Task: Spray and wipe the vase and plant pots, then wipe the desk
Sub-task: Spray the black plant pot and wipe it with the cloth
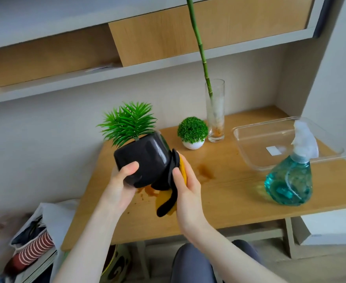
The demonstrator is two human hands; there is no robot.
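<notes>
- The left hand (120, 181) gripped the tilted black pot (142, 158) above the desk (219, 193).
- The right hand (188, 186) pressed a yellow-and-black cloth (169, 180) against its side, seemingly.
- The spray bottle (290, 180) and vase (215, 115) stood beyond.
</notes>
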